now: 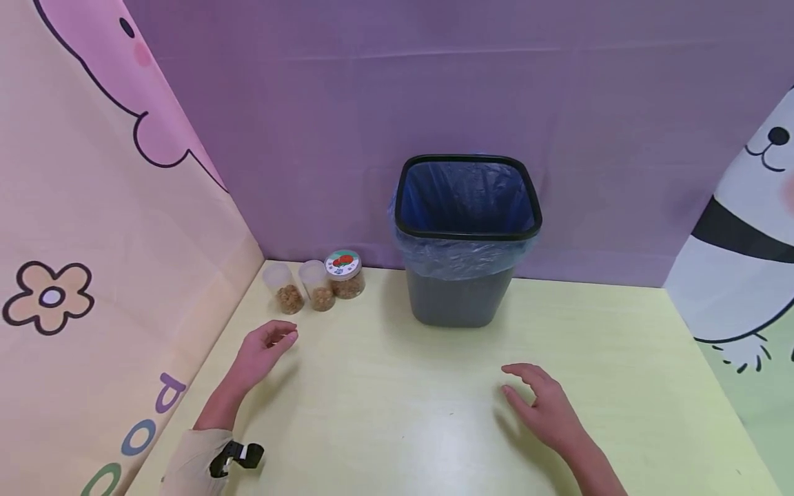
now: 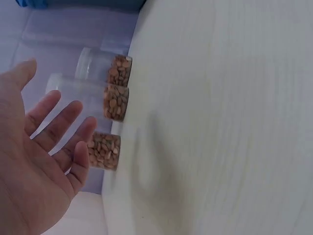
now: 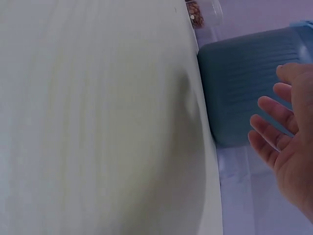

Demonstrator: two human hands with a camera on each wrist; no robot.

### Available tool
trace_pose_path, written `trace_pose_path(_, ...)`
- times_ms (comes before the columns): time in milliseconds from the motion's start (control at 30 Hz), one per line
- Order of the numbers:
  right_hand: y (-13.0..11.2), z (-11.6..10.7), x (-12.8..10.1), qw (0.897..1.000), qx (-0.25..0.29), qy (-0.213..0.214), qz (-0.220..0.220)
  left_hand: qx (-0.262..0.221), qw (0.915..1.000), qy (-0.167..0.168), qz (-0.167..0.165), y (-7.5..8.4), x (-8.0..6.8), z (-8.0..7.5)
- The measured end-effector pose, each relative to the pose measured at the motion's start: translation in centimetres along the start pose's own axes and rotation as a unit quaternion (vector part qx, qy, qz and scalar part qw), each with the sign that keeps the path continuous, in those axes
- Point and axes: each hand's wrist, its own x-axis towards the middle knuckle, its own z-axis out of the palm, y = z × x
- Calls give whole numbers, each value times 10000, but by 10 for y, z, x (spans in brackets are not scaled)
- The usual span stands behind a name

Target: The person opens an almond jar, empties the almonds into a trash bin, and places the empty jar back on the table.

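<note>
Nearest the head camera, a beige sleeve (image 1: 195, 458) with a small black clip (image 1: 236, 457) is seen at the lower left edge. From it the left hand (image 1: 260, 353) is extended over the pale yellow desk (image 1: 397, 413), fingers loosely bent, nothing held. It is positioned just short of three clear jars at the back left corner: the left jar (image 1: 283, 288) and the middle jar (image 1: 317, 285) are without lids, the lidded jar (image 1: 344, 273) carries a printed cap. All three stand upright in a row, close together, each part filled with brown pieces. The right hand (image 1: 546, 408) is held low over the desk, fingers spread and relaxed, nothing held. A grey bin (image 1: 459, 303) lined with a blue bag (image 1: 465, 193) is placed at the back centre, against the purple backdrop (image 1: 434, 83), well apart from the jars.

From the left wrist view, the left hand (image 2: 36, 166) is recorded palm open, fingers (image 2: 58, 125) straight and slightly parted. The three jars (image 2: 105, 149) (image 2: 115, 102) (image 2: 120, 69) are seen beyond the fingertips; whether contact is made cannot be told.

From the right wrist view, the right hand (image 3: 288, 152) is shown open with fingers (image 3: 276, 110) relaxed, empty, near the ribbed wall of the bin (image 3: 239, 83) but apart from it. One jar (image 3: 195, 10) is partly visible at the top edge.
</note>
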Motion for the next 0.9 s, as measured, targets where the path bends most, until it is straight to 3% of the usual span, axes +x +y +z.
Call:
trace_pose_path(233, -3, 10, -1, 9994, 44, 0, -347, -198, 9981, 501, -290, -35, 22, -3)
trace_pose_path(433, -2, 15, -6, 9996, -69, -68, -255, -524, 9891, 1155, -748, -47, 40, -7)
trace_pose_path(700, -3, 15, -8, 9994, -134, -72, -309, -635, 9835, 1218, -1181, -57, 59, -11)
trace_pose_path(900, -5, 13, -5, 9993, -218, -173, -260, -499, 9834, 1216, -1253, -66, 68, -10)
